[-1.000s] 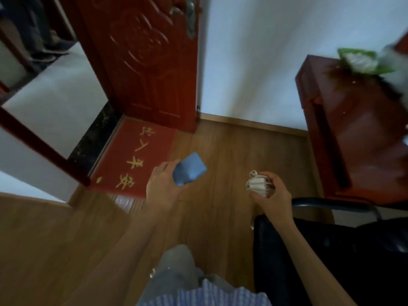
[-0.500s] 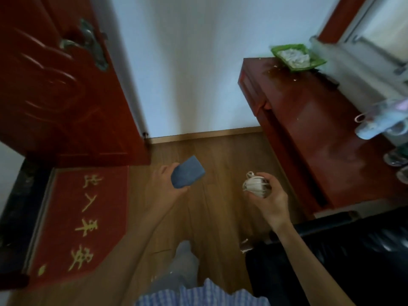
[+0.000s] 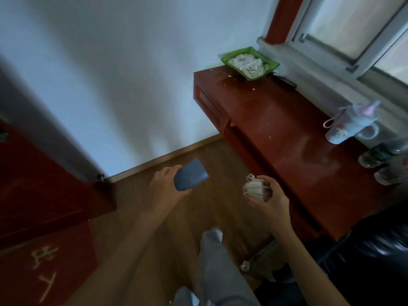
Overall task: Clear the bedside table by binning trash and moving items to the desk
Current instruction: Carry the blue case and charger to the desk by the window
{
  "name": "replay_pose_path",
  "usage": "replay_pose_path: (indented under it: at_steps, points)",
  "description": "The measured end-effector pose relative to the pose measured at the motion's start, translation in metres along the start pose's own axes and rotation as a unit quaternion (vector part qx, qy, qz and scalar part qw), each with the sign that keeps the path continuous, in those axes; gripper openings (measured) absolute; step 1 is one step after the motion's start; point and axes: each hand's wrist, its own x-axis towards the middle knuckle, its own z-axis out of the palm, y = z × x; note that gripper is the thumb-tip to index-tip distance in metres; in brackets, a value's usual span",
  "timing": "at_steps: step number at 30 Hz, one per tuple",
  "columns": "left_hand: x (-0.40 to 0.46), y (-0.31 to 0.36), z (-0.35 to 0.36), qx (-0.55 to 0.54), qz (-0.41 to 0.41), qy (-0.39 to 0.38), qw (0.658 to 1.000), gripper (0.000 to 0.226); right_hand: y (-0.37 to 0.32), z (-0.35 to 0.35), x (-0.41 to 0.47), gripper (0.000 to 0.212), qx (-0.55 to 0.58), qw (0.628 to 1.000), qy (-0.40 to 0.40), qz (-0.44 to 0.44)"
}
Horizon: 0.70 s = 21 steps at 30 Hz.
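Note:
My left hand (image 3: 164, 186) grips a flat blue rectangular object (image 3: 190, 177) above the wooden floor. My right hand (image 3: 269, 199) is closed around a coiled white cable bundle (image 3: 256, 187), held just left of the desk's front edge. The red-brown desk (image 3: 276, 129) runs along the right side under the window. Both arms reach forward at about the same height, the hands a short way apart.
On the desk stand a green tray of white scraps (image 3: 249, 62), a pale blue child's cup (image 3: 346, 127) and glass jars (image 3: 384, 164). A black chair (image 3: 364, 261) is at the lower right. A red door (image 3: 44, 184) and red mat (image 3: 44, 266) are left.
The view has swung right from the doorway toward the desk, which now fills the right side. Both hands keep their hold on the same objects and stay in place.

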Motion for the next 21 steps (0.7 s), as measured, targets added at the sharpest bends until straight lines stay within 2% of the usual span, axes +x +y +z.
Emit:
replay_pose_path:
  at_steps: [2, 5, 9, 12, 15, 21]
  points:
    - [0.016, 0.023, -0.005, 0.007, 0.043, 0.019, 0.999, 0.047, 0.004, 0.001, 0.030, 0.055, -0.005, 1.000, 0.012, 0.005]
    - [0.040, 0.055, -0.011, 0.008, 0.108, 0.108, 0.988, 0.065, 0.011, 0.002, 0.080, 0.056, -0.022, 0.999, 0.028, -0.002]
    - [0.113, 0.098, -0.016, -0.030, 0.101, 0.094, 0.990, 0.063, 0.008, -0.001, 0.152, 0.054, -0.006, 0.999, 0.052, 0.005]
    - [0.163, 0.136, -0.020, -0.022, 0.108, 0.111, 0.988, 0.060, 0.008, -0.007, 0.206, 0.054, -0.014, 0.998, 0.067, -0.005]
    - [0.197, 0.167, -0.022, -0.012, 0.150, 0.124, 0.981, 0.064, 0.010, -0.013, 0.255, 0.056, -0.021, 0.998, 0.066, -0.006]
    - [0.254, 0.197, -0.011, -0.005, 0.167, 0.073, 0.983, 0.068, 0.016, -0.016, 0.307, 0.055, -0.019, 0.996, 0.084, 0.012]
